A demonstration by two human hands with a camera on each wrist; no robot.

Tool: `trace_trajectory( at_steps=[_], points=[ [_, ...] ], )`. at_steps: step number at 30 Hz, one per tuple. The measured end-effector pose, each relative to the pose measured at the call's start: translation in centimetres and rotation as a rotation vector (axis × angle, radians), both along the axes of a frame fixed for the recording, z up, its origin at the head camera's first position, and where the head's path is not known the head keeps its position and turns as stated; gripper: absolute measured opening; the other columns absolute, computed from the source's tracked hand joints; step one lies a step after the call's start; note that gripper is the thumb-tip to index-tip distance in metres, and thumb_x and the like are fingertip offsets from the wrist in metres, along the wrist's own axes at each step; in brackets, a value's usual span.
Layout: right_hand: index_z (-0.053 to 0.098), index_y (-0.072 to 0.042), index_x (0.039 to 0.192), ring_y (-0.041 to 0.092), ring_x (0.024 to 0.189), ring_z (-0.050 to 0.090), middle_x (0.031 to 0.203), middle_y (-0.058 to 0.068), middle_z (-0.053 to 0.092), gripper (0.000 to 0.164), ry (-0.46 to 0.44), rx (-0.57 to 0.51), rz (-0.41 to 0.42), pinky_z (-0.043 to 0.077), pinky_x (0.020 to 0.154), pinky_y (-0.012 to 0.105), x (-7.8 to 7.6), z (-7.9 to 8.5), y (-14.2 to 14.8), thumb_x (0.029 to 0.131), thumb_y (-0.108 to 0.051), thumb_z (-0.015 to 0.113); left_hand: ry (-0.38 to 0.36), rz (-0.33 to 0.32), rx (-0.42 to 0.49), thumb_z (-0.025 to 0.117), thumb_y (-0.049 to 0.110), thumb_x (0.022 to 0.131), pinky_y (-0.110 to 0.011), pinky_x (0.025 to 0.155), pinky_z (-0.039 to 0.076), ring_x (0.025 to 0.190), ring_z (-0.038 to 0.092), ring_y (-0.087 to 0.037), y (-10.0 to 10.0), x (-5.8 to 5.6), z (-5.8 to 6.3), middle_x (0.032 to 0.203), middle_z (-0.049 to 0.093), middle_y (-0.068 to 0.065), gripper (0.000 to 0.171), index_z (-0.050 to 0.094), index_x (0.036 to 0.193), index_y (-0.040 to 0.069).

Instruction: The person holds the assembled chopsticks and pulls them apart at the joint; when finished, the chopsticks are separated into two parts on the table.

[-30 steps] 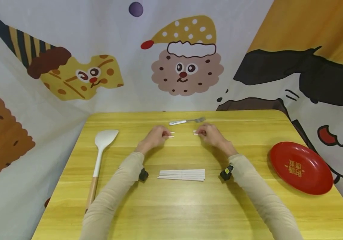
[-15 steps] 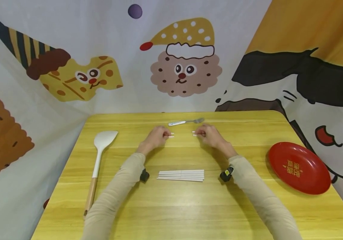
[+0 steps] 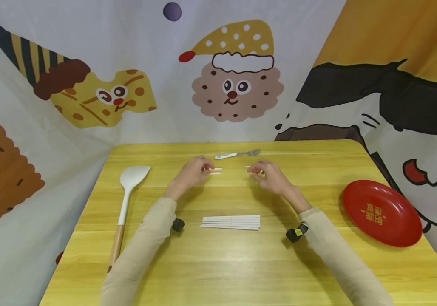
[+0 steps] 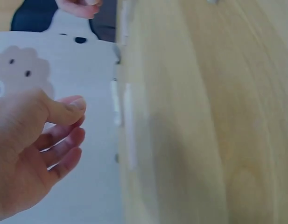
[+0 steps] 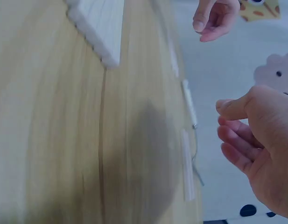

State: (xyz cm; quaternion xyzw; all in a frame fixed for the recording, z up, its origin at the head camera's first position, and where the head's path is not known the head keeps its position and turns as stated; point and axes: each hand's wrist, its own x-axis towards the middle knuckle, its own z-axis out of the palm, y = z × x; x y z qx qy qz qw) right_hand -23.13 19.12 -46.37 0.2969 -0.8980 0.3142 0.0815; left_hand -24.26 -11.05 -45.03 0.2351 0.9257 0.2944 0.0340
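Note:
My left hand [image 3: 195,168] hovers over the far part of the table with loosely bent fingers, holding nothing. Just right of its fingertips lie two short white sticks [image 3: 215,173], partly hidden by the hand. Across from it my right hand [image 3: 268,173] hangs above the table, thumb and fingers apart and nothing between them. Beside its fingertips lies another white piece [image 3: 248,166], mostly covered by the hand in the head view; in the right wrist view a white strip [image 5: 187,168] lies flat below it. Nearer the body, several long white sticks [image 3: 231,222] lie side by side.
A fork [image 3: 237,154] with a white patterned handle lies beyond the hands near the far edge. A white spatula [image 3: 128,180] with a wooden handle lies at the left, a red oval plate [image 3: 398,216] at the right. A printed cloth [image 3: 146,51] hangs behind the table.
Both hands have let go of the short white sticks, which stay on the table. The fingers have loosened and lifted, and the forearms have drawn slightly outward. Everything else stays in place.

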Motion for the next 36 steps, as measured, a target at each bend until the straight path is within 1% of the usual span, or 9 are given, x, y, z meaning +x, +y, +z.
trace_trajectory(
  at_steps=[4,8,13,15,18,22,27,31,36],
  points=[
    [0.075,-0.001,0.105,0.025,0.089,0.065,0.099,0.010,0.070,0.015,-0.015,-0.019,0.020,0.058,0.076,0.042,1.4,0.8,-0.2,0.090,-0.002,0.073,0.004,-0.027,-0.010,0.064,0.007,0.099,-0.033,0.078,0.053,0.091,0.061,-0.020,-0.3,1.4,1.2,0.100,0.065,-0.006,0.016,0.073,0.112,0.004],
    [0.074,-0.001,0.105,0.025,0.089,0.066,0.100,0.011,0.072,0.015,-0.014,-0.026,0.059,0.058,0.076,0.043,3.1,1.2,-0.6,0.090,-0.001,0.073,-0.024,-0.060,-0.004,0.066,0.008,0.098,-0.030,0.075,0.053,0.087,0.060,-0.017,0.2,3.5,1.7,0.096,0.065,-0.004,0.013,0.073,0.108,0.003],
    [0.074,-0.001,0.107,0.023,0.089,0.066,0.099,0.013,0.072,0.017,-0.046,-0.005,0.128,0.059,0.079,0.043,5.2,0.7,-1.0,0.090,0.000,0.072,-0.049,-0.140,-0.024,0.066,0.008,0.097,-0.026,0.072,0.052,0.082,0.059,-0.013,1.2,6.1,1.0,0.091,0.065,-0.001,0.010,0.073,0.103,0.004],
    [0.074,-0.002,0.107,0.022,0.089,0.066,0.099,0.011,0.072,0.018,-0.061,0.008,0.144,0.059,0.079,0.041,6.0,0.4,-1.1,0.090,0.000,0.073,-0.069,-0.170,-0.039,0.066,0.008,0.097,-0.026,0.073,0.052,0.082,0.058,-0.012,1.5,6.9,0.6,0.091,0.065,0.000,0.010,0.073,0.105,0.005],
    [0.074,-0.003,0.106,0.020,0.089,0.067,0.099,0.008,0.072,0.018,-0.072,0.025,0.163,0.060,0.079,0.038,7.1,0.0,-1.4,0.088,0.000,0.075,-0.111,-0.188,-0.057,0.066,0.010,0.098,-0.026,0.074,0.052,0.083,0.058,-0.011,1.8,7.8,0.1,0.093,0.065,0.001,0.011,0.072,0.107,0.007],
    [0.074,-0.005,0.105,0.018,0.087,0.067,0.099,0.006,0.072,0.018,-0.086,0.043,0.196,0.060,0.077,0.033,8.0,-0.6,-1.7,0.087,-0.001,0.076,-0.144,-0.190,-0.074,0.067,0.011,0.098,-0.026,0.074,0.052,0.084,0.058,-0.011,2.0,8.5,-0.4,0.093,0.065,0.002,0.009,0.071,0.105,0.008],
    [0.074,-0.007,0.104,0.013,0.087,0.067,0.099,0.004,0.072,0.017,-0.173,0.055,0.228,0.059,0.078,0.027,8.8,-1.5,-2.2,0.088,-0.003,0.075,-0.178,-0.201,-0.075,0.070,0.013,0.096,-0.023,0.073,0.051,0.082,0.057,-0.009,2.1,8.9,-1.1,0.089,0.063,0.005,0.002,0.070,0.093,0.012],
    [0.074,-0.007,0.103,0.011,0.086,0.067,0.098,0.004,0.072,0.015,-0.226,0.046,0.228,0.059,0.077,0.025,9.0,-1.8,-2.7,0.089,-0.002,0.074,-0.178,-0.230,-0.067,0.071,0.010,0.093,-0.022,0.071,0.051,0.078,0.057,-0.009,2.5,9.1,-1.5,0.085,0.063,0.006,0.008,0.068,0.086,0.013],
    [0.075,-0.006,0.103,0.011,0.087,0.068,0.097,0.004,0.071,0.014,-0.233,0.037,0.227,0.059,0.077,0.024,9.1,-2.1,-3.0,0.090,-0.002,0.074,-0.171,-0.250,-0.085,0.072,0.008,0.091,-0.021,0.072,0.051,0.078,0.058,-0.008,2.9,9.3,-1.5,0.083,0.065,0.006,0.008,0.070,0.085,0.013]
  ],
)
